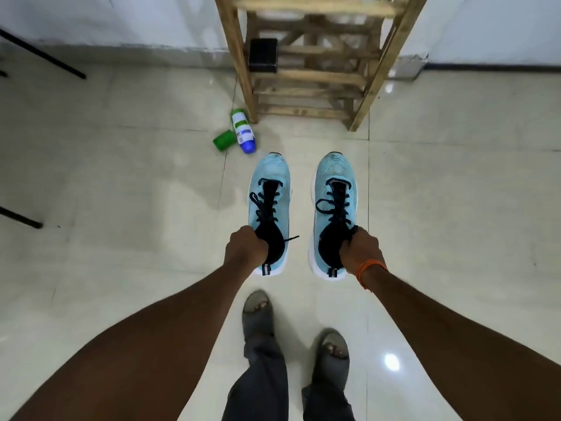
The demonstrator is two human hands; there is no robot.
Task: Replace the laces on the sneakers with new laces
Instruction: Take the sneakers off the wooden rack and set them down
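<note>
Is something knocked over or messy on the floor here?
Yes. A white and green bottle lies on its side on the floor by the wooden rack, with a green cap loose beside it. I see no clear spill.

A wooden rack [306, 76] stands at the far side of the pale tiled floor [121, 177], against a white wall [121, 16], with a small black box [263, 54] on one of its slatted shelves. Just beside the rack's near left leg, a white bottle [243, 130] with a green and blue label lies on its side, a green cap [224, 140] touching it on the left. Two black legs [42, 54] slant in from the left edge, and at the near edge stand feet in grey sandals [258, 308] below grey trousers [261, 384].
</note>
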